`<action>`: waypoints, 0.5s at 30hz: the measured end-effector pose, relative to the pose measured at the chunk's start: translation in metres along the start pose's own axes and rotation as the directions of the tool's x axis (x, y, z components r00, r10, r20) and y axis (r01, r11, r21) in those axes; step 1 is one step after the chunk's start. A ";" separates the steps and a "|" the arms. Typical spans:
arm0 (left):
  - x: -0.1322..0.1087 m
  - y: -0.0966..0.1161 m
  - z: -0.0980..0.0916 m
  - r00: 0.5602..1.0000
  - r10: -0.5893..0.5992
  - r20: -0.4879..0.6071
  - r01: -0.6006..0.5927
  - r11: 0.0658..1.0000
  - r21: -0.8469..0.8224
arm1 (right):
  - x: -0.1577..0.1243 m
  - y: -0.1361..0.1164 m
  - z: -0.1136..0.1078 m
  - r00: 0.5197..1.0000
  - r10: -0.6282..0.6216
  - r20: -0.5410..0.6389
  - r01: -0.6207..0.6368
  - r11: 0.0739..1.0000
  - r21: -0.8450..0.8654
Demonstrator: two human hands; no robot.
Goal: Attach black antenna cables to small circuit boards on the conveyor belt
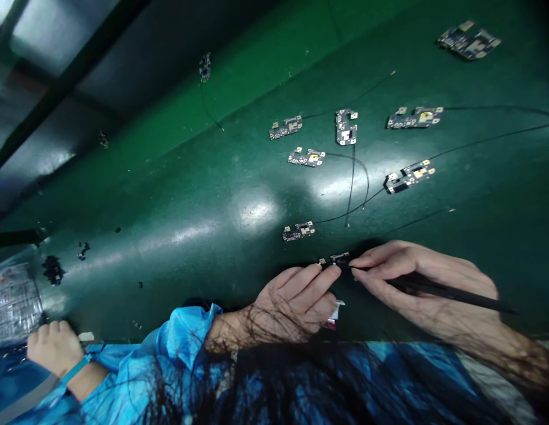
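Observation:
My left hand (296, 301) has its fingertips pressed on a small circuit board (340, 258), which they partly cover. My right hand (416, 277) is closed round slim black tweezers (451, 294), with their tip end at the board's right side. A black cable with a brass-coloured end (451, 210) runs out from behind my right hand. Just above my hands lies another circuit board (298, 231), with a thin cable leading right to a board (409, 176). A small white and red piece (334, 316) shows beneath my left hand.
Several more boards with cables lie on the green tabletop (190, 177), including one board (346, 127) and another at top right (469, 41). Another person's hand (55, 348) rests at lower left by a clear plastic bag (15, 301). Small black parts (53, 270) lie nearby.

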State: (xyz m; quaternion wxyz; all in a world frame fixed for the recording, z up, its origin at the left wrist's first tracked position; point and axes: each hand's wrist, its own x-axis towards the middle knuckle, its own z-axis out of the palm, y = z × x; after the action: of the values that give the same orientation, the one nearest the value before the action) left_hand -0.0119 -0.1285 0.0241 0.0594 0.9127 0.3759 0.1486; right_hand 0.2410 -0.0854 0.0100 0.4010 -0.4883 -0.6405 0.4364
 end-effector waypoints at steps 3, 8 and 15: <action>0.000 -0.001 0.000 1.000 0.011 0.021 -0.011 1.000 0.007 | 0.000 0.000 -0.002 1.000 -0.006 0.025 0.007 1.000 -0.006; -0.001 0.000 0.000 0.999 0.020 0.033 -0.021 0.999 0.030 | 0.001 -0.001 -0.001 0.999 -0.030 0.020 0.030 1.000 -0.004; -0.005 0.004 0.008 0.998 0.022 -0.059 -0.021 0.999 0.031 | 0.000 0.000 0.003 0.999 -0.042 -0.022 0.042 0.999 0.008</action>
State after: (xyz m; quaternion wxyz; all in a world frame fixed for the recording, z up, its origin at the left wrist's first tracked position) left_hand -0.0095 -0.1347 0.0161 0.0330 0.9127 0.3699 0.1705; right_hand 0.2384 -0.0857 0.0089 0.4189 -0.4778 -0.6444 0.4254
